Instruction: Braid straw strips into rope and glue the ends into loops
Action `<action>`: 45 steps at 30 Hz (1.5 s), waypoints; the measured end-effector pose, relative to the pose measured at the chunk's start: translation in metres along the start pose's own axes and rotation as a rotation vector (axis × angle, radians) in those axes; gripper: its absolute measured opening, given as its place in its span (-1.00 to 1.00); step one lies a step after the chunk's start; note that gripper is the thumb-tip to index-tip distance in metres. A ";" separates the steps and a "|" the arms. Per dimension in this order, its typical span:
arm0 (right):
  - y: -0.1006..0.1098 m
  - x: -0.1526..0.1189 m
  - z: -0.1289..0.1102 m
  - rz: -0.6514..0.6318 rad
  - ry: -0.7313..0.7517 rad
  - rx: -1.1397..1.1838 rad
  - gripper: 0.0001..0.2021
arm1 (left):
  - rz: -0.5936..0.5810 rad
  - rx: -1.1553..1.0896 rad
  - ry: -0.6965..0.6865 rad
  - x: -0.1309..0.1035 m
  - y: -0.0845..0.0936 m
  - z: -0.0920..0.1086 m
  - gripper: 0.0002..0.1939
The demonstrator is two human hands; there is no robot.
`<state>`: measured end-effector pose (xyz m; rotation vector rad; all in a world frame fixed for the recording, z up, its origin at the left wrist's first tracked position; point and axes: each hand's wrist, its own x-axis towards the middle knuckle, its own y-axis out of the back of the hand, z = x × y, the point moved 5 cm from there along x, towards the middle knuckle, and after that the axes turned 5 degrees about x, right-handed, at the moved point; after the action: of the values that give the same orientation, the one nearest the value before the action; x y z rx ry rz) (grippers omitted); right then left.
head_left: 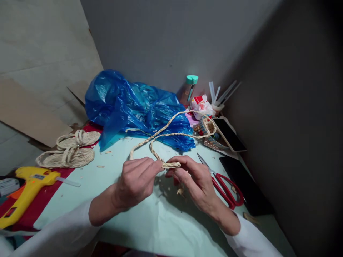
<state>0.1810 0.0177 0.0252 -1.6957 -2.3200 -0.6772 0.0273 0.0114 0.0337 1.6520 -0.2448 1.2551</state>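
Note:
A long braided straw cord (pixel 171 135) loops over the back of the table, and its folded end lies between my two hands. My left hand (pixel 138 180) is closed, thumb and finger pinching the cord at the left of the fold. On the other side, my right hand (pixel 194 180) is closed around the right part of that folded end with thumb and fingers. A small scrap of straw (pixel 180 191) shows just below the right fingers. Red-handled scissors (pixel 227 189) lie beside my right hand.
Two woven straw sandals (pixel 65 157) and a yellow glue gun (pixel 32 189) lie left. Behind are a blue plastic bag (pixel 139 103), a jar with a green lid (pixel 191 80) and a basket (pixel 207 126). A phone (pixel 229 134) and a black tablet-like slab (pixel 243 185) are right.

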 end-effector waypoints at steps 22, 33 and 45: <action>0.006 0.000 0.004 0.113 0.048 -0.032 -0.95 | -0.069 0.158 0.088 0.006 0.000 0.007 -0.92; 0.007 -0.002 0.003 0.178 0.020 -0.135 -0.96 | -0.086 0.093 0.118 0.002 -0.009 0.003 -0.79; 0.001 -0.010 0.004 0.252 -0.010 -0.063 -0.98 | -0.009 0.120 0.215 -0.001 -0.005 0.006 -0.86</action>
<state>0.1855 0.0117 0.0176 -1.9782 -2.0595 -0.6986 0.0335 0.0091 0.0306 1.6013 -0.0309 1.4521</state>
